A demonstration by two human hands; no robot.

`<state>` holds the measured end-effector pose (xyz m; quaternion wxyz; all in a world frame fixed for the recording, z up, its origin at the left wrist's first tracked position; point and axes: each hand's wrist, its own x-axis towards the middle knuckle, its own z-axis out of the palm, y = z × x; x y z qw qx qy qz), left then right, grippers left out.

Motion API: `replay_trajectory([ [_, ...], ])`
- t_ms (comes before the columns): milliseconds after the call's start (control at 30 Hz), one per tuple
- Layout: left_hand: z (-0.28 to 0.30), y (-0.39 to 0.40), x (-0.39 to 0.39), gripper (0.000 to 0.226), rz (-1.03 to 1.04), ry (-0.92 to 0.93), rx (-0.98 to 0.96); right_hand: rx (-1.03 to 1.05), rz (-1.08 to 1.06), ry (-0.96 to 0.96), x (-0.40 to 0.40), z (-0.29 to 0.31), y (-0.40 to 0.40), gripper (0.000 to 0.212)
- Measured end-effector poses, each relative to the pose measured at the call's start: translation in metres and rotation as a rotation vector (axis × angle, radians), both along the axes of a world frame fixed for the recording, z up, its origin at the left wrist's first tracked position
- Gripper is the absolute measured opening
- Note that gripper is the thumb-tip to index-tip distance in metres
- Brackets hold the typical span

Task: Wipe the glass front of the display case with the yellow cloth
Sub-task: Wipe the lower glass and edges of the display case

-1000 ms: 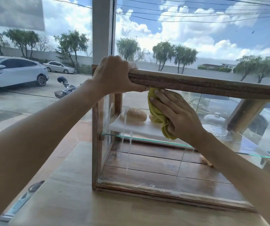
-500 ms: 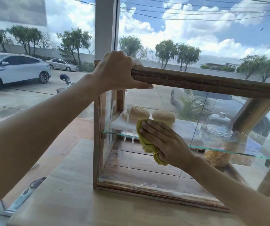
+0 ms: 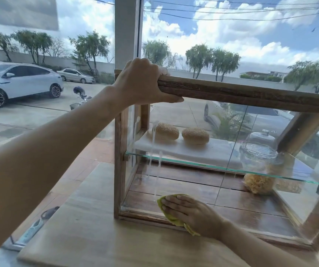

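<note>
A wooden-framed display case [image 3: 251, 93] with a glass front [image 3: 193, 182] stands on a wooden table [image 3: 89, 239]. My left hand [image 3: 143, 83] grips the top left corner of the case's wooden rail. My right hand [image 3: 191, 214] presses the yellow cloth [image 3: 171, 218] flat against the bottom of the glass front, just above the lower frame. The cloth is mostly hidden under my palm. Streaks of liquid [image 3: 154, 151] run down the left part of the glass.
Inside, two sesame buns [image 3: 195, 135] sit on a white board on a glass shelf [image 3: 232, 168], beside a glass dome [image 3: 259, 151]. A pale food item [image 3: 259, 183] lies below. A large window behind shows parked cars [image 3: 19, 81].
My right hand has slid the cloth down the glass, from under the top rail past the shelf level to the bottom edge. My left hand has kept its grip on the rail.
</note>
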<state>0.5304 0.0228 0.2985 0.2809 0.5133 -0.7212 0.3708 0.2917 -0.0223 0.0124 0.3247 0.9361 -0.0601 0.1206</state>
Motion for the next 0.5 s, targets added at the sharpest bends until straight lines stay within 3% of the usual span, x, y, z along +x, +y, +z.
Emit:
replay_trajectory([
  [100, 0.001, -0.002, 0.000, 0.082, -0.014, 0.011, 0.009, 0.046, -0.037, 0.127, -0.006, -0.017, -0.002, 0.046],
  [267, 0.002, 0.000, 0.001, 0.090, -0.016, -0.023, 0.031, 0.030, -0.042, 0.161, -0.006, -0.013, 0.007, 0.042],
  [400, 0.004, 0.002, 0.009, 0.083, -0.034, -0.064, 0.075, 0.063, 0.022, -0.124, 0.003, 0.010, 0.028, 0.041],
  [500, 0.008, 0.008, 0.025, 0.093, -0.023, -0.059, 0.116, 0.078, 0.134, -0.374, 0.015, 0.056, 0.038, 0.032],
])
